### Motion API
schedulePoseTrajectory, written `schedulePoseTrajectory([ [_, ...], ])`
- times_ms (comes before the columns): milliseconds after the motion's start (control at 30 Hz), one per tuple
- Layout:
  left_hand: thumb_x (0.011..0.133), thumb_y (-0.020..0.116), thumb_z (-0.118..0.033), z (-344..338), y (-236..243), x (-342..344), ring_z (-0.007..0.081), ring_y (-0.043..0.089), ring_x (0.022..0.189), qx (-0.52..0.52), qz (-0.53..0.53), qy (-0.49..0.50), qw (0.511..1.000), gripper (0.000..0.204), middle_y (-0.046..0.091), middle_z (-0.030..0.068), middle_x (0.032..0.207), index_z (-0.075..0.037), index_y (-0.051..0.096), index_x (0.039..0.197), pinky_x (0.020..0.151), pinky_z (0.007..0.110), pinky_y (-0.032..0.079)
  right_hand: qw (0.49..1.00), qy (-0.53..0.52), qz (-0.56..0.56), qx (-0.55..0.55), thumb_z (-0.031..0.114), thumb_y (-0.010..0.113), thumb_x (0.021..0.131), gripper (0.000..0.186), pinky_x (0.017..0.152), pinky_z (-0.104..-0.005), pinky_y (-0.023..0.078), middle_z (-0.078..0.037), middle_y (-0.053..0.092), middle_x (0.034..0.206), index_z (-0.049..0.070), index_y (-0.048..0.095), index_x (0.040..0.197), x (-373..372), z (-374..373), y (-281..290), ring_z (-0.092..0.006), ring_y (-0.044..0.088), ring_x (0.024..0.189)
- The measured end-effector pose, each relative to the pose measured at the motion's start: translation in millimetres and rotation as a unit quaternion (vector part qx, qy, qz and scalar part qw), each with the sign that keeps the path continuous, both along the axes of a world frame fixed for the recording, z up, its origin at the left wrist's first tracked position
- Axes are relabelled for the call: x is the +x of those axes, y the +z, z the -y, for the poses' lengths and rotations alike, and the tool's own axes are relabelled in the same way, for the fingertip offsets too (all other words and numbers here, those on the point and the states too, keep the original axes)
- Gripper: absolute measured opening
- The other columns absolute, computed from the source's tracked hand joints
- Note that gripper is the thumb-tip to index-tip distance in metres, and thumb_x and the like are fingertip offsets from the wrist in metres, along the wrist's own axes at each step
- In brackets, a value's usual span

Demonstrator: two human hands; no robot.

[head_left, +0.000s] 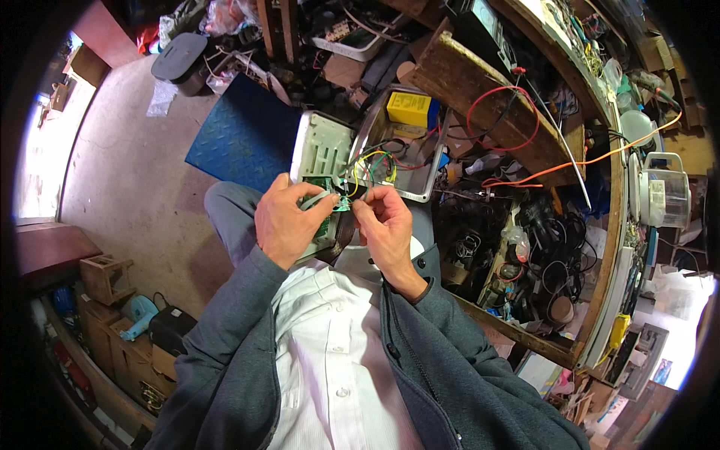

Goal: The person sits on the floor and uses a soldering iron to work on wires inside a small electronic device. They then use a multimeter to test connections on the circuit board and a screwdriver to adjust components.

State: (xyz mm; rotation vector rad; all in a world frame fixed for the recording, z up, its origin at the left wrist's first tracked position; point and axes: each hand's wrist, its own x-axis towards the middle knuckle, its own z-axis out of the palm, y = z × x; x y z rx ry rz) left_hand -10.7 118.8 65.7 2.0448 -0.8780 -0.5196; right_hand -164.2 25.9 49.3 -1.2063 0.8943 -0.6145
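My left hand (289, 223) is closed on a green circuit board (325, 226), its thumb and fingers at the board's upper edge. My right hand (388, 225) pinches close beside it; what lies between those fingertips is too small to make out, though thin wires run there. The board is over a pale plastic housing (322, 135) with slots, which is open on my lap. Yellow wires (363, 159), along with green, red and black ones, lead from the board area into an open metal-grey casing (429, 184). My fingers hide part of the board.
A yellow and blue box (409, 109) sits inside the casing. Left of the housing lies a blue textured plate (244, 135). Wooden shelving (495, 97) stands to the right, with a red cable (537, 124), an orange cord (600, 156) and tangled black cables (551, 247).
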Motion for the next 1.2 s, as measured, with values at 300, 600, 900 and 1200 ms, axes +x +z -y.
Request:
schedulePoseTrajectory([
  [300,0.080,0.087,-0.028,-0.8,-0.6,2.0,0.0243,0.063,0.078,0.006,-0.010,-0.001,1.000,0.031,0.060,0.0104,0.086,-0.002,0.082,0.096,0.069,0.036,0.047,0.994,-0.017,-0.037,-0.104,0.008,0.077,0.096,0.013,0.053,-0.0216,0.037,0.004,0.061,0.075,0.001,0.069,0.088,-8.6,-1.7,-1.5,-0.0014,0.049,0.062],
  [600,0.080,0.088,-0.027,-1.8,-4.2,3.7,0.0242,0.064,0.078,0.021,-0.006,0.000,1.000,0.030,0.061,0.0102,0.086,-0.002,0.081,0.097,0.070,0.036,0.048,0.943,0.040,-0.061,-0.325,0.004,0.080,0.091,0.010,0.054,-0.0262,0.042,-0.004,0.063,0.073,-0.001,0.072,0.088,-12.5,6.1,1.9,-0.0093,0.055,0.059],
  [900,0.080,0.087,-0.027,-3.8,-7.7,4.7,0.0256,0.065,0.081,0.022,-0.006,-0.003,1.000,0.030,0.064,0.0126,0.089,-0.001,0.081,0.096,0.071,0.037,0.049,0.980,0.022,-0.076,-0.183,0.006,0.077,0.093,0.008,0.059,-0.0249,0.048,-0.006,0.068,0.075,-0.001,0.073,0.092,-18.4,-2.2,-3.4,-0.0075,0.060,0.066],
  [1200,0.079,0.088,-0.024,1.6,-19.3,4.4,0.0332,0.065,0.081,-0.027,-0.001,-0.002,1.000,0.026,0.061,0.0153,0.086,-0.001,0.079,0.089,0.071,0.042,0.050,0.964,0.026,-0.132,-0.228,0.017,0.070,0.101,0.022,0.060,-0.0318,0.049,-0.007,0.066,0.072,-0.004,0.070,0.093,-21.9,17.9,10.9,-0.0102,0.059,0.067],
])
